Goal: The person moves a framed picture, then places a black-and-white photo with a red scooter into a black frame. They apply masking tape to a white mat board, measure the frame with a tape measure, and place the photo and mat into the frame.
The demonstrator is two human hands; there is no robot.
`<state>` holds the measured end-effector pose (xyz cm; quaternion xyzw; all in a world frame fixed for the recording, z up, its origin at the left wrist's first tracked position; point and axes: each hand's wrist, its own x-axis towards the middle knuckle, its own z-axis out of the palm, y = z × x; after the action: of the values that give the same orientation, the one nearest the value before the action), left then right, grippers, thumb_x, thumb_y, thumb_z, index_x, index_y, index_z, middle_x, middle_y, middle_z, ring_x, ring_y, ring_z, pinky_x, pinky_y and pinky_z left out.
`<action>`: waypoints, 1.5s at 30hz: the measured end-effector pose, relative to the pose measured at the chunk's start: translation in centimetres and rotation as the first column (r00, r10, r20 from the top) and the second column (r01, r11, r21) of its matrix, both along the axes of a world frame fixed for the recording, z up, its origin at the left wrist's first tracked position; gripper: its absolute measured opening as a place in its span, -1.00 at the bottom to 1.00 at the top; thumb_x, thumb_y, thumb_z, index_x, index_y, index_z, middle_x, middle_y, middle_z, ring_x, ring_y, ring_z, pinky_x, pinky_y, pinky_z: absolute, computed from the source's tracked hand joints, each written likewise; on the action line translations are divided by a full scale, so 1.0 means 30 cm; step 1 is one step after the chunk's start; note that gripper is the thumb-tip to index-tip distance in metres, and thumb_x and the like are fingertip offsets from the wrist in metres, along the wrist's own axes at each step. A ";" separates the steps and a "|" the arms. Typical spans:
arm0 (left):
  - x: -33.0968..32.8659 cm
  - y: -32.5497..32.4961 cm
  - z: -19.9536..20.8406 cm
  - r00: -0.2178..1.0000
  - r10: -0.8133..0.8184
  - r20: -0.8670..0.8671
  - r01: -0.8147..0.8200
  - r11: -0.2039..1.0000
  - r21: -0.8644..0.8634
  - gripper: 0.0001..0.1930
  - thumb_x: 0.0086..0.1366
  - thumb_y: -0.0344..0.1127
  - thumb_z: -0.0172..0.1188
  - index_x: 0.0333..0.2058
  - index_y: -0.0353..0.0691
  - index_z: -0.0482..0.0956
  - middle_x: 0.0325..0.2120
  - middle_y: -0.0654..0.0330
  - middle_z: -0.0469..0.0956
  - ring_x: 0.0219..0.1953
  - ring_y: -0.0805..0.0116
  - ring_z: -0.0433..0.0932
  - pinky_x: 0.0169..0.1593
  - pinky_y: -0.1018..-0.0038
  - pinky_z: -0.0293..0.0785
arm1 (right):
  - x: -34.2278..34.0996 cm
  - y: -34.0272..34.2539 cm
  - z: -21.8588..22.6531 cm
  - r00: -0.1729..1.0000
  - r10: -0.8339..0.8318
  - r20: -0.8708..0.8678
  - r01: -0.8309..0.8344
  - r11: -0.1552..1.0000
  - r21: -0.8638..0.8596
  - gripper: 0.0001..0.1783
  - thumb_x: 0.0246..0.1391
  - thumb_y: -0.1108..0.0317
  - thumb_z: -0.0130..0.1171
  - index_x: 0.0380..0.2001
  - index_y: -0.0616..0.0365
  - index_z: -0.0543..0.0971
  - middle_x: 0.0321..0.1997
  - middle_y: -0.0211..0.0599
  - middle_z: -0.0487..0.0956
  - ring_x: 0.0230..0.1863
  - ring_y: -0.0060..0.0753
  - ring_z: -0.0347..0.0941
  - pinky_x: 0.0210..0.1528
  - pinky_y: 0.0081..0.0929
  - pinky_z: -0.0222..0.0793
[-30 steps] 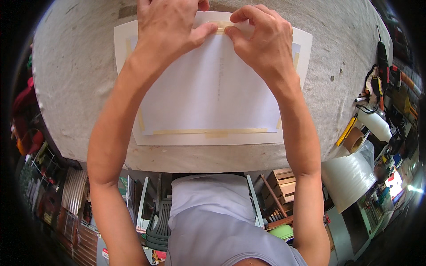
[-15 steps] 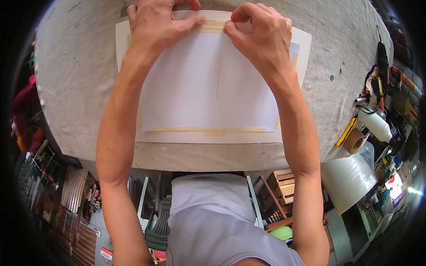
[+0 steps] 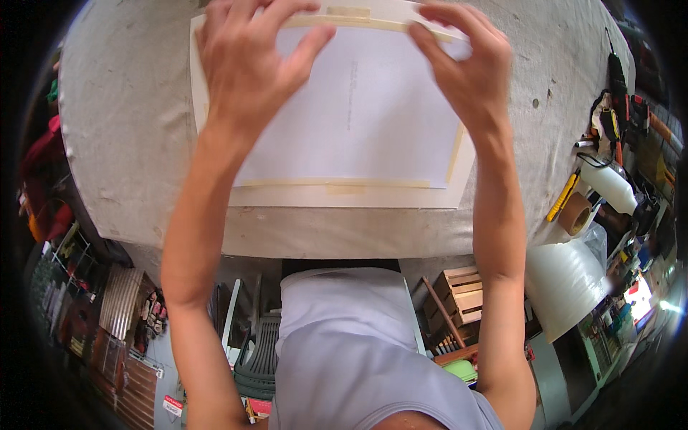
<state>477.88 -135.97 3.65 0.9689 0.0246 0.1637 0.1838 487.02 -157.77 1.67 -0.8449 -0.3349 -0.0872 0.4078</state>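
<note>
A white sheet of paper [image 3: 344, 129] lies on a larger off-white board [image 3: 423, 198], with strips of pale masking tape [image 3: 390, 183] along its edges. Across the tape at the far edge sits a short extra piece of tape [image 3: 349, 12]. Over the far left of the sheet my left hand [image 3: 251, 61] is raised, blurred, its fingers and thumb spread. My right hand [image 3: 473, 64] hovers at the far right corner, thumb and forefinger parted. Nothing shows in either hand; some fingertips on the left are cut off by the top edge.
The board rests on a table under a grey cloth [image 3: 129, 129]. Along its right side are a yellow cutter knife [image 3: 563, 196], a tape roll [image 3: 575, 213], a white bottle [image 3: 608, 185] and a roll of foam wrap [image 3: 566, 287]. A wooden crate [image 3: 462, 294] stands below.
Both hands have come off the tape at the far edge and opened, the right one moving right. Sheet and board sit higher in view and slightly turned.
</note>
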 end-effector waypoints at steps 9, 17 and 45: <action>-0.563 -0.010 0.002 0.822 0.497 -0.277 -0.544 0.830 -0.123 -0.56 0.10 -0.21 0.43 -0.06 -0.22 0.60 -0.19 0.18 0.45 -0.20 0.33 0.40 -0.06 0.40 0.35 | -0.264 -0.474 0.069 0.715 -0.519 -0.468 0.422 0.855 -0.303 -0.79 0.06 0.39 0.29 -0.22 0.21 0.66 -0.38 -0.32 0.64 -0.36 -0.48 0.53 -0.29 -0.53 0.43; -0.572 0.093 0.032 0.646 0.498 -0.579 -0.758 0.509 -0.408 -0.66 0.25 -0.25 0.32 -0.11 -0.37 0.56 -0.41 0.32 0.52 -0.41 0.61 0.40 -0.33 0.63 0.37 | -0.315 -0.352 0.093 0.589 -0.524 -0.615 0.356 0.852 -0.385 -0.69 0.06 0.36 0.28 -0.16 0.35 0.59 -0.36 -0.25 0.61 -0.44 -0.53 0.46 -0.34 -0.54 0.43; -0.783 -0.195 0.065 0.808 0.336 -0.483 -0.522 0.788 -0.325 -0.64 0.13 -0.32 0.40 -0.12 -0.31 0.55 -0.38 0.17 0.50 -0.38 0.34 0.43 -0.24 0.43 0.43 | -0.671 -0.389 0.134 0.720 -0.457 -0.522 0.269 0.878 -0.397 -0.72 -0.06 0.41 0.38 -0.23 0.23 0.61 -0.25 -0.18 0.56 -0.35 -0.30 0.50 -0.30 -0.40 0.45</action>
<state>454.39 -141.84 5.61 0.8805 0.3227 -0.0099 0.3471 466.89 -169.43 5.69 -0.9279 -0.0225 0.1569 0.3373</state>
